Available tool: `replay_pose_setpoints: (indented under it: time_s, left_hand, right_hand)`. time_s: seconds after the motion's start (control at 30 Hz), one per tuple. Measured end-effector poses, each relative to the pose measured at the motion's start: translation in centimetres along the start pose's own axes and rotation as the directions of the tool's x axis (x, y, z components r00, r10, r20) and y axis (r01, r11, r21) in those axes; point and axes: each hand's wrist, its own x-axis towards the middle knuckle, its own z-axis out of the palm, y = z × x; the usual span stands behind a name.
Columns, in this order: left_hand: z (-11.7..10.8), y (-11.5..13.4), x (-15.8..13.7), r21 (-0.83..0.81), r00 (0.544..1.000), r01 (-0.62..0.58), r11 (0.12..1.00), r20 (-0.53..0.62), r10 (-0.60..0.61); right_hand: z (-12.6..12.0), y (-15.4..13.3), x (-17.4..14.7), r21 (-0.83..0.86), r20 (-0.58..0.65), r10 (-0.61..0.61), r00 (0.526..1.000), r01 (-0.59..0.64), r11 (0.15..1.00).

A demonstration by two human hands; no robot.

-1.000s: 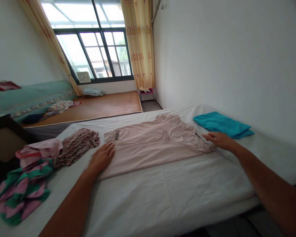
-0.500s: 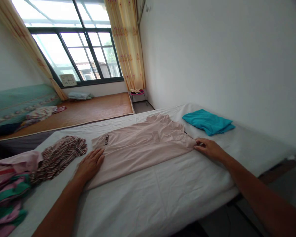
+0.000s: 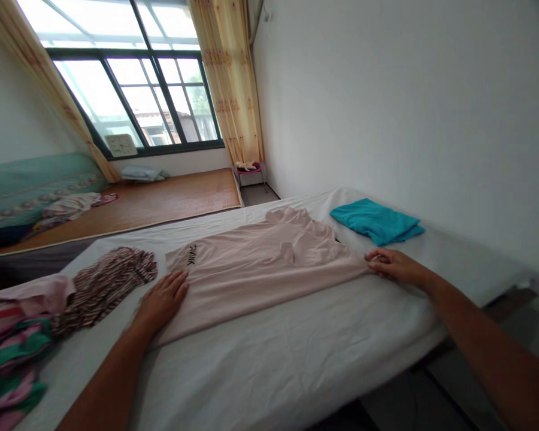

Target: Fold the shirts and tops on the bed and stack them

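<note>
A pale pink shirt with dark lettering near its left end lies spread on a white-sheeted table. My left hand rests flat on the shirt's left end, fingers stretched out. At the opposite end my right hand pinches the near corner of the shirt between thumb and fingers and draws it taut. Small creases and a bunched part remain in the cloth toward the far right. Just beyond my right hand sits a folded turquoise garment.
Left of the shirt lie a crumpled striped garment and a pink and green clothes pile. Behind the table is a low bed with a brown mat. A white wall runs along the right. A small stool stands in the corner.
My right hand has moved to the right, pulling the shirt's corner outward, so the near edge is longer and straighter. My left hand stays in place.
</note>
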Motion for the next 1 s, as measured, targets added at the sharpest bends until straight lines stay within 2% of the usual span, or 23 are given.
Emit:
replay_pose_setpoints:
  time_s: [0.03,0.1,0.17,0.23,0.3,0.37,0.43,0.5,0.53,0.6,0.7,0.77,0.8,0.87,1.0]
  left_hand:
    - [0.0,0.0,0.0,0.001,1.000,0.005,1.000,-0.005,-0.005]
    - [0.0,0.1,0.0,0.000,1.000,0.008,1.000,-0.010,-0.008]
    - [0.0,0.1,0.0,-0.002,1.000,0.010,1.000,-0.007,-0.010]
    - [-0.1,0.2,-0.1,-0.002,1.000,0.016,1.000,-0.001,-0.016]
    - [-0.2,0.2,-0.1,-0.001,1.000,0.020,1.000,0.000,-0.020]
    - [-0.2,0.2,-0.2,-0.004,1.000,0.021,1.000,0.000,-0.021]
    - [-0.2,0.3,-0.2,-0.010,1.000,0.017,1.000,-0.001,-0.017]
    - [-0.2,0.5,-0.3,-0.014,1.000,0.021,1.000,-0.004,-0.021]
    - [-0.3,0.6,-0.3,-0.015,1.000,0.027,1.000,-0.006,-0.027]
    - [-0.5,0.9,-0.4,-0.015,0.999,0.040,0.999,-0.011,-0.040]
    - [-0.8,1.2,-0.6,-0.011,0.999,0.037,0.999,-0.013,-0.037]
    - [-1.0,1.3,-0.7,-0.012,0.999,0.036,0.999,-0.005,-0.036]
    - [-1.0,1.3,-0.8,-0.015,0.999,0.040,0.999,0.000,-0.040]
    - [-1.0,1.4,-0.8,-0.025,0.999,0.049,0.999,0.002,-0.049]
    - [-1.2,1.6,-0.9,-0.039,0.998,0.059,0.997,0.006,-0.059]
  right_hand:
    - [-0.2,-0.1,0.1,-0.054,0.000,-0.006,1.000,0.006,0.999]
    - [-0.2,-0.5,0.5,-0.195,-0.125,-0.054,0.991,0.029,0.980]
    - [0.3,-1.1,1.0,-0.348,-0.311,-0.162,0.936,0.046,0.936]
    - [1.4,-1.7,1.4,-0.463,-0.371,-0.283,0.885,0.088,0.882]
    - [2.5,-1.9,1.7,-0.549,-0.266,-0.389,0.882,0.193,0.813]
    - [3.1,-1.8,1.9,-0.630,-0.111,-0.435,0.893,0.276,0.726]
    - [3.1,-1.7,2.0,-0.722,-0.036,-0.406,0.913,0.258,0.642]
    - [3.2,-2.1,2.4,-0.792,-0.061,-0.399,0.915,0.198,0.577]
    - [3.5,-2.7,2.6,-0.805,-0.072,-0.429,0.901,0.201,0.558]
    - [5.0,-4.2,3.2,-0.781,-0.014,-0.514,0.858,0.312,0.542]
    - [8.7,-6.7,3.9,-0.631,0.237,-0.564,0.791,0.567,0.530]
    - [11.1,-7.6,4.6,-0.555,0.382,-0.522,0.763,0.641,0.530]
    - [12.0,-7.7,5.0,-0.547,0.420,-0.491,0.763,0.645,0.534]
    - [12.8,-7.4,6.4,-0.586,0.421,-0.436,0.795,0.606,0.538]
    - [11.6,-5.7,10.6,-0.718,0.290,-0.373,0.882,0.458,0.525]
